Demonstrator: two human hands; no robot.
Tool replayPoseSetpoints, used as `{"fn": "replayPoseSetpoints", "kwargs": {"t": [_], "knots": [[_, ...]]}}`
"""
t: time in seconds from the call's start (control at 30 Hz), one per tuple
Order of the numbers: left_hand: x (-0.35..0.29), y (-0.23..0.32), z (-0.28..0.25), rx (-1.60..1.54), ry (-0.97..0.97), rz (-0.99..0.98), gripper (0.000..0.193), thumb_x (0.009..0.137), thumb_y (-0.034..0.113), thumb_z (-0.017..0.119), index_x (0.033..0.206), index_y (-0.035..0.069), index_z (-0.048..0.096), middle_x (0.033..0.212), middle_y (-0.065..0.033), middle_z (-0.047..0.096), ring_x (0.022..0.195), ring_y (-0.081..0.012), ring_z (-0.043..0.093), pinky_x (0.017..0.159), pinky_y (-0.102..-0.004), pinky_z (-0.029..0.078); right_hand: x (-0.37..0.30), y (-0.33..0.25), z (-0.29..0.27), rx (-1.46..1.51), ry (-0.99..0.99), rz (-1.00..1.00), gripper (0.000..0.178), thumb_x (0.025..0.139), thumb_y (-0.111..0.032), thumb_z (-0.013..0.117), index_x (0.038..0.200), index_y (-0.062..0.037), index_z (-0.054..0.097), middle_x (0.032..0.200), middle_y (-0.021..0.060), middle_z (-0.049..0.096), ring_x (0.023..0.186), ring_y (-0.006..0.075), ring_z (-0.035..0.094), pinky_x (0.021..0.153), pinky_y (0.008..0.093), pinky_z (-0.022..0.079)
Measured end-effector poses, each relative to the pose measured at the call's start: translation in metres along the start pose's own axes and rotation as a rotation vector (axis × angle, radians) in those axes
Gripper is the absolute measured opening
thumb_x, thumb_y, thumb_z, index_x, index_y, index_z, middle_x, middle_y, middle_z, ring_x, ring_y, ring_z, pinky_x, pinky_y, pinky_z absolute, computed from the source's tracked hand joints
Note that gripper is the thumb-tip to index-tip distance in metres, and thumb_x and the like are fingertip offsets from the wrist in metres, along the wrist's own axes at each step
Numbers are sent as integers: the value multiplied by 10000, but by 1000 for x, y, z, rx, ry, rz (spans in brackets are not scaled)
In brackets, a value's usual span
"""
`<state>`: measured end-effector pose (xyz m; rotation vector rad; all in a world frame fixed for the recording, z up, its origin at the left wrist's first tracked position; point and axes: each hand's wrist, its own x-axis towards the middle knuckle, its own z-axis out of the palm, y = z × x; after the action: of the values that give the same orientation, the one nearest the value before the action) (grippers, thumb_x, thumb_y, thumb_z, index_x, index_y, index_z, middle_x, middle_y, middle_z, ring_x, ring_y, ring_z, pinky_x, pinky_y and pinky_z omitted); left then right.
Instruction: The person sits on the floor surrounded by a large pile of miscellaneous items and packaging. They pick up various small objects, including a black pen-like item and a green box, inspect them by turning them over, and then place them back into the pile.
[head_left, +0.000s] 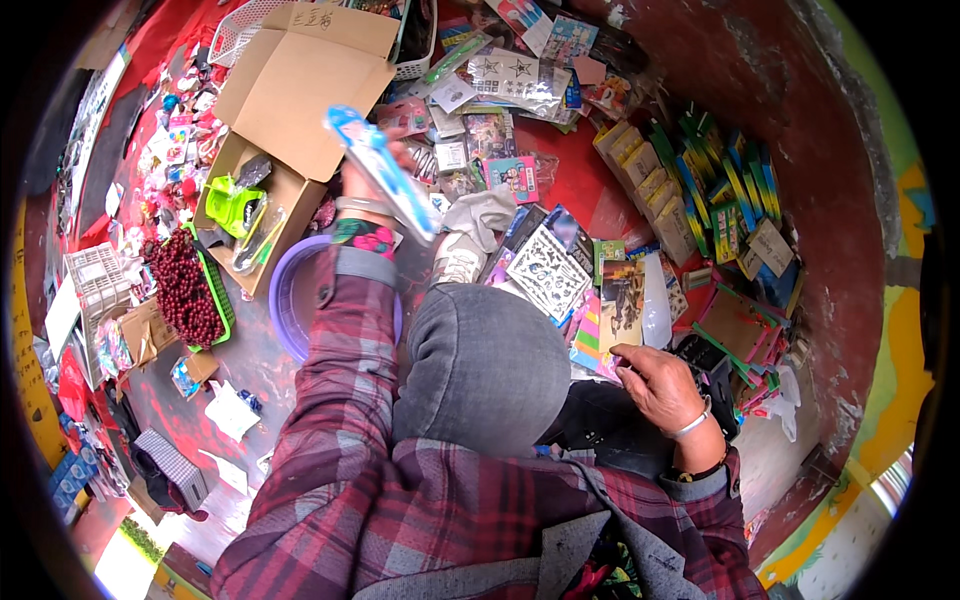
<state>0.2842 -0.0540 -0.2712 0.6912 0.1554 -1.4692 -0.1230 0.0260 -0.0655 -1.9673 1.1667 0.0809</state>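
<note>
My left hand (365, 182) is stretched forward, its fingers partly hidden behind a long blue-and-white pack (382, 172). Motion blurs that pack, so I cannot tell what is in it. It tilts over the open cardboard box's flap (308, 92) and a purple basin (283, 312). My right hand (665, 390) rests low on the right, its fingers loosely bent and apart, with nothing visible in them. Its fingertips lie close to a brown picture card (622, 308) and a striped colored sheet (590, 338). A sheet with black patterns (548, 275) lies farther left.
Flat packets (515, 85) are heaped at the far middle. Brown card packs (650, 190) and green-yellow packs (735, 190) stand along the dark red wall (835, 270). At left is a green basket (225, 300) of dark red beads (185, 290). A grey-clad knee (485, 370) is between my arms.
</note>
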Motion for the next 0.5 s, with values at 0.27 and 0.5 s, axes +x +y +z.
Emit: {"fn": "replayPoseSetpoints", "kwargs": {"t": [0.27, 0.5], "knots": [[-46, 98, -20, 361, 168, 483, 405, 864, 307, 475, 1009, -69, 519, 624, -75, 521, 510, -163, 487, 479, -283, 433, -5, -1, -1, 17, 18, 10, 214, 798, -109, 587, 997, -31, 588, 801, 186, 593, 747, 365, 574, 650, 406, 455], [-39, 36, -43, 558, 434, 370, 354, 892, 351, 479, 856, 13, 579, 625, -49, 538, 511, -151, 509, 453, -275, 430, -4, 0, -1, 2, 3, 27, 215, 796, -115, 591, 995, -34, 589, 807, 185, 598, 745, 366, 575, 650, 405, 456]]}}
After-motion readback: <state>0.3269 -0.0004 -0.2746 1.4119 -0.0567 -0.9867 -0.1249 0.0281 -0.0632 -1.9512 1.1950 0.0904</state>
